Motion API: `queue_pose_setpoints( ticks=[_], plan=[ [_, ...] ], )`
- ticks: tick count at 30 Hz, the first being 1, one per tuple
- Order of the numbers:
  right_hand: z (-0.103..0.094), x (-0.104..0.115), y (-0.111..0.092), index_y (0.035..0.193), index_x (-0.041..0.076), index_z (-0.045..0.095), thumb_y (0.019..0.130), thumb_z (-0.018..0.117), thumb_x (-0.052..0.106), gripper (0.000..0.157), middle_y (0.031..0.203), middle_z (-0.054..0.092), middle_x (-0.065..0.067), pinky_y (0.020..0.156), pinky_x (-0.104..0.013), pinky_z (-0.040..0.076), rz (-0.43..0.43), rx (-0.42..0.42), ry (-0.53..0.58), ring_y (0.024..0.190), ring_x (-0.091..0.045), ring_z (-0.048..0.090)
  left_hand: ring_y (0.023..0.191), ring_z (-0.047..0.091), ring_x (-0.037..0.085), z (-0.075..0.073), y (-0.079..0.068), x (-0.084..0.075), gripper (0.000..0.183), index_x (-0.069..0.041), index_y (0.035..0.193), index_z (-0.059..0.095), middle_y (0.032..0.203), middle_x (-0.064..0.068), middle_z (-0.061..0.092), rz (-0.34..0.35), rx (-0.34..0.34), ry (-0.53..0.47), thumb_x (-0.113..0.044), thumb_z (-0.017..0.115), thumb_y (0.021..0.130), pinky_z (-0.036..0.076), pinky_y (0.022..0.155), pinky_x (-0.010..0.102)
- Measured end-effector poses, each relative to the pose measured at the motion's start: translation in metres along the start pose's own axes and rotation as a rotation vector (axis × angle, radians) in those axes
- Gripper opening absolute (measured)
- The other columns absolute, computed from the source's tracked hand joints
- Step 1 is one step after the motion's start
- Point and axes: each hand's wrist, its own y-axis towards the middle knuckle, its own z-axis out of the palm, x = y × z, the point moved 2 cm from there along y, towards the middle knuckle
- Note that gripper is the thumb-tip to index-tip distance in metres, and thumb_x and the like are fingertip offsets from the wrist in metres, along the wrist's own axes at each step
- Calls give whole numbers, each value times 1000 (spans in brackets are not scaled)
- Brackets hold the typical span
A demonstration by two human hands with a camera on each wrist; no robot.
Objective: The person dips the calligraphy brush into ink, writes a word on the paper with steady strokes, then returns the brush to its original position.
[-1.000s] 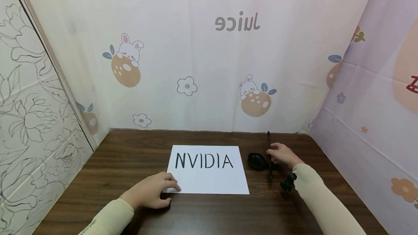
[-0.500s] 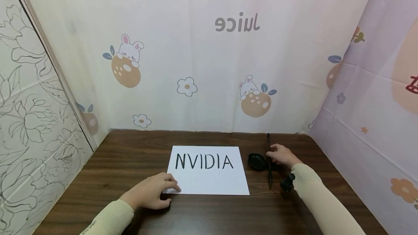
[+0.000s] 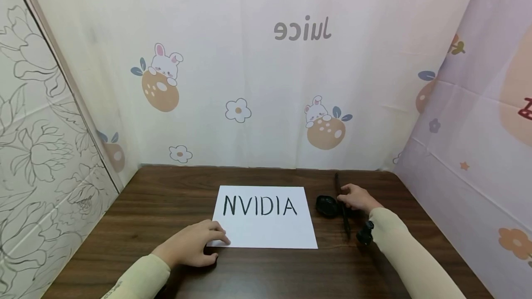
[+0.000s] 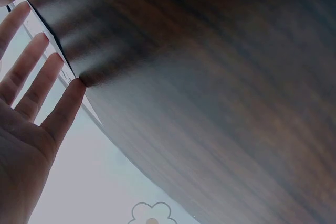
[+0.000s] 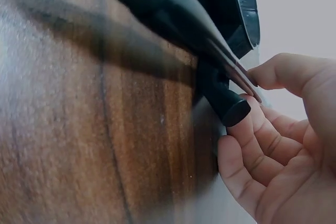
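Between the thumb and fingers of my right hand is a thin black writing brush. Seen from the right wrist, the brush slants across a short rounded black stub beside the dish. A small black ink dish stands just left of the brush in the head view. My left hand rests with spread fingers on the near left corner of a white sheet of paper, which bears "NVIDIA" in black letters. From the left wrist, the fingers look nearly straight.
The dark wooden table has its back edge against a printed curtain. Another curtain closes off the right side, and a flower-patterned panel stands at the left. A black wrist device sits at the right cuff.
The brush has come down slightly and turned: its far end has swung left and its near end right. My right hand has shifted a little toward me. The left hand stays still.
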Motion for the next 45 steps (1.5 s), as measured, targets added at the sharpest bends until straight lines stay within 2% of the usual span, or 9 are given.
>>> queue_pose_setpoints(
  ticks=[12, 21, 28, 35, 45],
  plan=[
    [-1, -1, -1, 138, -16, 41, 97, 61, 19, 57, 81, 62, -9, 66, -36, 52, -7, 6, -24, 72, -20, 58, 101, 58, 9, 1, 0, 0, 30, -28, 112, 73, 114, -9, 60, -19, 10, 6, -22, 73, 83, 52, 83, 31],
    [-3, -2, -1, 141, -14, 39, 99, 59, 23, 59, 88, 63, -11, 67, -38, 53, 17, -3, 11, 75, -21, 60, 100, 58, 9, 4, -1, 1, 30, -29, 112, 73, 113, -10, 60, -22, -1, 13, -24, 73, 82, 52, 81, 30],
    [-4, -1, -4, 142, -13, 36, 100, 57, 24, 60, 92, 62, -13, 70, -40, 53, 4, -19, 19, 79, -23, 61, 99, 57, 8, 3, 0, 1, 28, -29, 111, 73, 113, -10, 59, -35, 4, 11, -24, 74, 83, 51, 80, 30],
    [-6, 6, -4, 146, -9, 31, 100, 56, 25, 63, 92, 62, -14, 69, -37, 53, 3, -45, 35, 79, -24, 60, 95, 55, 7, 1, 2, -1, 28, -28, 110, 72, 112, -9, 58, -28, 11, -1, -23, 75, 83, 51, 78, 28],
    [-6, 17, -6, 146, -7, 32, 99, 56, 23, 61, 92, 62, -14, 66, -36, 52, -30, -69, 39, 74, -21, 60, 99, 55, 9, 0, 3, -2, 28, -27, 110, 71, 113, -8, 58, -23, 13, 3, -22, 75, 82, 51, 82, 28]
  ],
)
